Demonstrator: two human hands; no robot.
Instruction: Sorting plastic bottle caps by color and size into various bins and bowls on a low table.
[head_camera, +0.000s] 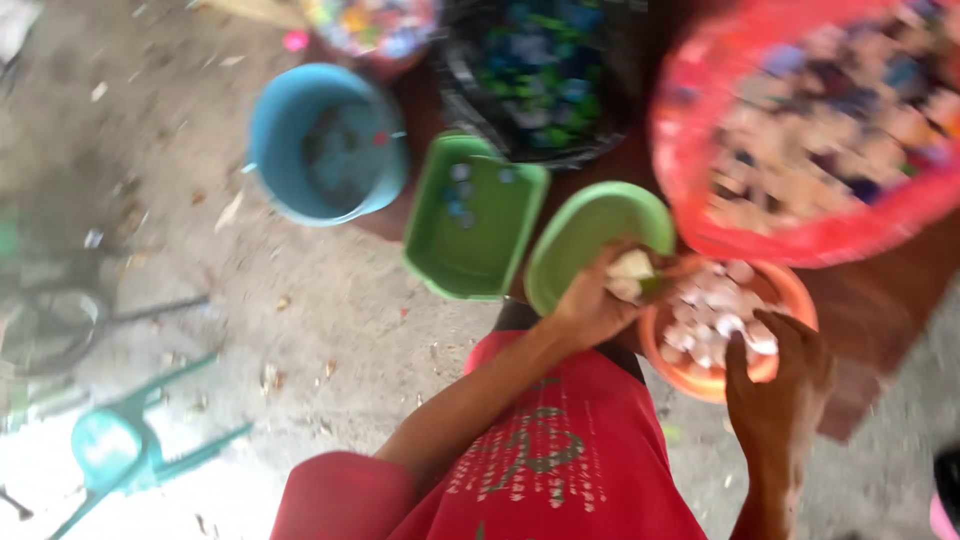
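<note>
a blue bucket (325, 145), two green tubs (475, 220), an orange bowl (700, 375) of pale pieces and a red basket (690, 190).

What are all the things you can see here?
Bucket: one, blue, on the ground at upper left.
Square tub: one, green, right of the bucket, a few small bits inside.
Round bowl: one, green, right of the square tub.
Orange bowl: one, lower right, full of small pale pieces.
Big basket: one, red, upper right, mixed coloured bits inside.
Dark container: one, top middle, blue and green bits inside.
Stool: one, teal, lower left, blurred.
Left hand: holds pale pieces over the orange bowl's edge.
Right hand: on the orange bowl's near rim.
</note>
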